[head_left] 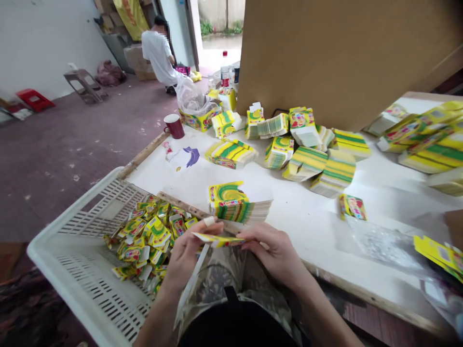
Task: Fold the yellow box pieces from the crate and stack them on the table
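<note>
At the table's near edge, the left hand (pixel 186 258) and right hand (pixel 277 250) each pinched one end of a flat carton (pixel 218 239). Just beyond it, a stack (pixel 237 205) lay on the table (pixel 300 217). To the left, a basket (pixel 68 260) held folded cartons (pixel 152 236).

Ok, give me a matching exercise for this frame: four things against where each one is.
Things: 1 red mug; 2 white crate; 3 flat carton; 4 cardboard sheet.
Places: A pinched between left hand and right hand; B upright at the table's far side; C beside the table, holding folded cartons; D on the table near a plastic bag.
Pairs: 1-D, 2-C, 3-A, 4-B.
</note>
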Tool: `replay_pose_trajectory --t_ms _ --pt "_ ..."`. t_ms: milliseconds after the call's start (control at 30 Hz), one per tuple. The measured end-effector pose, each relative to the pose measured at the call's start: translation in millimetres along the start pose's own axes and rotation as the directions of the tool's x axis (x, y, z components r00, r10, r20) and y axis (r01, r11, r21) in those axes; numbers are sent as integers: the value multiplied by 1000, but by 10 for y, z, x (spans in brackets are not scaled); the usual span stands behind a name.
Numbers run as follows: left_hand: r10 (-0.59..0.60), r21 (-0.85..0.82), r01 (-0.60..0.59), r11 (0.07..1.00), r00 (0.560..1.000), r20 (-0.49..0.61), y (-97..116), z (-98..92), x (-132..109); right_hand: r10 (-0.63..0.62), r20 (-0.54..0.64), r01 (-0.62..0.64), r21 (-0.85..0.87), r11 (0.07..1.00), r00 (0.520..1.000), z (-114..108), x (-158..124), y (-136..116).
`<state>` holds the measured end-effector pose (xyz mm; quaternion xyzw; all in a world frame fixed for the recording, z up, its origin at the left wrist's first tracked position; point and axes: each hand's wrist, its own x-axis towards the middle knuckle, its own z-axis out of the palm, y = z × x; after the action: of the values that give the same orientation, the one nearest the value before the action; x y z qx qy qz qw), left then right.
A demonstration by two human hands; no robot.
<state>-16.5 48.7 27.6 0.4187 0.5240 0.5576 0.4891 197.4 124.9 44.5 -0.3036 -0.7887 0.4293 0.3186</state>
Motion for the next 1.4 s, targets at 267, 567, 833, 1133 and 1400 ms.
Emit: replay_pose_trajectory --t_ms 267,567,833,1133,1400 --pt "-149 528 -15 849 952 268 186 191 44 -309 46 305 -353 885 950 89 -54 -144" --pt "151 683 -162 712 986 77 -55 451 -78 451 154 -397 761 514 879 373 27 38" --pt "246 684 -336 648 942 230 -55 392 -6 271 382 -438 879 189 884 395 -24 100" --pt "-50 638 -148 756 958 282 -47 373 68 109 139 -138 220 966 984 348 -41 42" --pt "90 732 -111 673 994 69 -185 372 -3 62 -106 -59 32 998 992 403 -80 177"
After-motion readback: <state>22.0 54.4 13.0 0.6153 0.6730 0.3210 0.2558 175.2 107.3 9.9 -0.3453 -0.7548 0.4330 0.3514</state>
